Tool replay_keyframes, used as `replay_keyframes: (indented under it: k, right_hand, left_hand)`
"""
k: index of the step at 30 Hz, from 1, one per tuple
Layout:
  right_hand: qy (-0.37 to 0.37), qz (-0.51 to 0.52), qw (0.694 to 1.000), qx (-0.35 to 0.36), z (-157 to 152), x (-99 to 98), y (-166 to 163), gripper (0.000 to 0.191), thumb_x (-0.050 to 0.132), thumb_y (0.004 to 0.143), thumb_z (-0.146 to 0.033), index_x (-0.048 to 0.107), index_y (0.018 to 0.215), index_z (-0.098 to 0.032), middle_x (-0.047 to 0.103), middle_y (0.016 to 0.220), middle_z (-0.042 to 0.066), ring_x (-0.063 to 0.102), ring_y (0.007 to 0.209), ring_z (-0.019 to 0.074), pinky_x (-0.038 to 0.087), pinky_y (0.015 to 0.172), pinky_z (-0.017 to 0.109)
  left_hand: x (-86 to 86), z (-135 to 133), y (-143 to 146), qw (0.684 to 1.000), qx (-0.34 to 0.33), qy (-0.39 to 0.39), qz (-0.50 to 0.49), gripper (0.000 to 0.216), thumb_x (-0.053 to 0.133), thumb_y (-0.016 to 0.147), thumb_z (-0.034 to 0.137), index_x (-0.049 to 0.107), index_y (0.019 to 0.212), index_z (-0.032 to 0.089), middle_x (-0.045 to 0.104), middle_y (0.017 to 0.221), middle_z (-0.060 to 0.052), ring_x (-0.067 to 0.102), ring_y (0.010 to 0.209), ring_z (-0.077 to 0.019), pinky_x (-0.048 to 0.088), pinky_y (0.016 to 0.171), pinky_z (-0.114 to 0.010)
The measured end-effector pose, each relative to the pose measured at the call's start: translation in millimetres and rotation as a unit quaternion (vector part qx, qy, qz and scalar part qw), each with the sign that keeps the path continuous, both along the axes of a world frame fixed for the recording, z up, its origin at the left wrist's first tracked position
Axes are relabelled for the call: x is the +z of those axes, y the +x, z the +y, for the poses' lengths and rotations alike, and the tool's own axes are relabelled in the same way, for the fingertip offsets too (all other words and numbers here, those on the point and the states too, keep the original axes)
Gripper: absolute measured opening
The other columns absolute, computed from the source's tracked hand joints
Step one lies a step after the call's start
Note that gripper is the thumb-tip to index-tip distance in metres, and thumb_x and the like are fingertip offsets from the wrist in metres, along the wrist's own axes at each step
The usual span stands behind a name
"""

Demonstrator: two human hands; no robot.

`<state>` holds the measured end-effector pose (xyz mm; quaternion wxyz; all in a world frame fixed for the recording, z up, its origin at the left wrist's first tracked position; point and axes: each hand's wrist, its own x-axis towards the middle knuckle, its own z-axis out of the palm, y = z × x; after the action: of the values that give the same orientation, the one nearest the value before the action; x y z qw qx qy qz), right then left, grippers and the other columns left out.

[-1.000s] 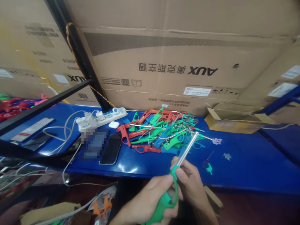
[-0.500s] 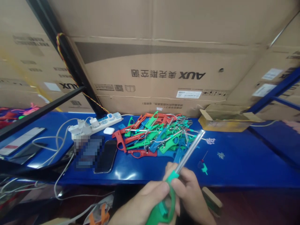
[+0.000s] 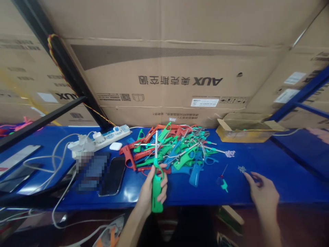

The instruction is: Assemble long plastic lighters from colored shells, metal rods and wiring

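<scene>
My left hand (image 3: 151,187) is wrapped round the green handle of a long lighter (image 3: 156,178), holding it upright with its metal tube pointing up over the pile. My right hand (image 3: 263,193) is stretched out low over the blue table (image 3: 282,171) at the right, fingers apart, its fingertips next to a small white snowflake-shaped piece (image 3: 242,168). Just left of that hand lies a small teal part with a thin red pin (image 3: 223,180). A heap of red, green and blue lighter shells with metal tubes and wires (image 3: 174,147) lies at the table's middle.
A white power strip (image 3: 99,139) with plugs and cables sits at the back left, beside a white earbud case (image 3: 115,146) and two phones (image 3: 113,175). An open flat cardboard box (image 3: 246,132) stands at the back right. Big cardboard boxes wall off the back.
My right hand let go of the lighter's tube and moved out to the right over the table. My left hand raised the lighter and turned it upright by the pile.
</scene>
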<state>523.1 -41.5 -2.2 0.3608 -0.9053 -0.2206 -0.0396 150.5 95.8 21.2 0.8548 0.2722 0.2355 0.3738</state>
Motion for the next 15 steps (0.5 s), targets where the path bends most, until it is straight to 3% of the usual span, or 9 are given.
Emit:
replay_keyframes:
  k: [8,15]
  right_hand:
    - [-0.056,-0.003,0.998,-0.007,-1,-13.8,15,0.055,0.059,0.075,-0.070,0.079,0.088,-0.021,0.069,0.088,0.013,0.052,0.058,0.0237,0.036,0.055,0.037]
    - [-0.075,-0.071,0.994,0.034,0,-16.9,22,0.050,0.057,0.085,-0.067,0.079,0.087,-0.022,0.072,0.102,0.016,0.051,0.055,0.0221,0.034,0.052,0.036]
  left_hand:
    - [-3.1,1,8,0.998,0.063,0.003,0.017,0.033,0.059,0.095,0.047,0.054,0.114,0.021,0.055,0.080,0.004,0.044,0.039,-0.0071,0.043,0.041,-0.024]
    - [-1.2,0,12,0.996,0.082,0.023,0.029,0.032,0.059,0.095,0.047,0.055,0.111,0.020,0.058,0.083,0.003,0.047,0.040,-0.0080,0.045,0.044,-0.026]
